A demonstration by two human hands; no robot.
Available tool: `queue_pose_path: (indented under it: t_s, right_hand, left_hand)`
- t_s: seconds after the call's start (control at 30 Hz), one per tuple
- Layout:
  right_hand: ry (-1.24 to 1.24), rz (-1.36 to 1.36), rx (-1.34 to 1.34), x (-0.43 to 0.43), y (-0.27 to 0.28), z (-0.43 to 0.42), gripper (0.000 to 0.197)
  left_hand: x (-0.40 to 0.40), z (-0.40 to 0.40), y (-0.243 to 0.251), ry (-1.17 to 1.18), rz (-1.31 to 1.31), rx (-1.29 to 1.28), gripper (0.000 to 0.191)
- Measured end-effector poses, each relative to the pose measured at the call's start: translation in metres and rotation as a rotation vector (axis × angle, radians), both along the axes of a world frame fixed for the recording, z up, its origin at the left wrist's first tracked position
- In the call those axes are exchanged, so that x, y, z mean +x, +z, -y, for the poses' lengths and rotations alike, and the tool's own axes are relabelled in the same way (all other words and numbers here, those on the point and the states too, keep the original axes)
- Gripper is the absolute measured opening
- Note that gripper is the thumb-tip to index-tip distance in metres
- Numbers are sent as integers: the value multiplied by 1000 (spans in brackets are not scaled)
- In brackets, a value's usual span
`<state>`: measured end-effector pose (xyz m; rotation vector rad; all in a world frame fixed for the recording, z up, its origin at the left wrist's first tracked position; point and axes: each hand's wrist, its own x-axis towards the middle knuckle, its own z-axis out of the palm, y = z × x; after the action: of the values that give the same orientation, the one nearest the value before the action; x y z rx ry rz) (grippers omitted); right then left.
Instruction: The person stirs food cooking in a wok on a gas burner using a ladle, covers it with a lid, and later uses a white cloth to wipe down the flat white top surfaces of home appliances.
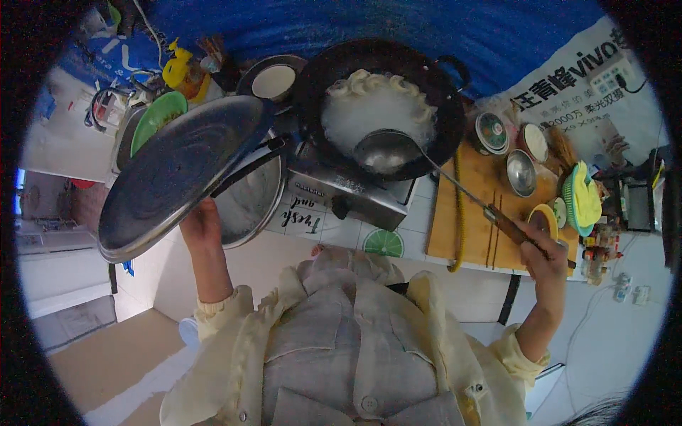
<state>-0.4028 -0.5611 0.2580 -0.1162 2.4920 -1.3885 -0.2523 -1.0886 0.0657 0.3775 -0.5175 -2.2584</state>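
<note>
My left hand (202, 226) grips a dark frying pan (176, 170), which is held tilted at the left; the exact grip behind it is partly hidden. In my right hand (546, 255) is the wooden handle of a metal ladle (386, 154), whose bowl is at the near side of a black wok (453, 114). Cloudy liquid (373, 117) fills the middle of the wok, and pale dumplings (373, 82) lie mostly along its far edge. Beneath the wok stands a gas stove (351, 197). A large metal basin or lid (250, 202) is partly covered by the pan.
Right of the stove, a wooden board (479, 213) carries chopsticks (493, 234), a metal bowl (521, 173) and other bowls. A turquoise basket (578, 213) and several bottles (602, 245) stand farther right. At the left are a green bowl (157, 120) and a white bowl (273, 81).
</note>
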Motion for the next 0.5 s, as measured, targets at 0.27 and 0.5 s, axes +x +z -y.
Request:
queue_pose_path:
  t_s: [0.27, 0.5]
  right_hand:
    - [152, -100, 125, -7, -27, 20, 28]
    - [154, -350, 163, -18, -47, 53, 29]
  left_hand:
    - [5, 4, -4, -22, -82, 25, 26]
    - [5, 0, -2, -119, -128, -14, 26]
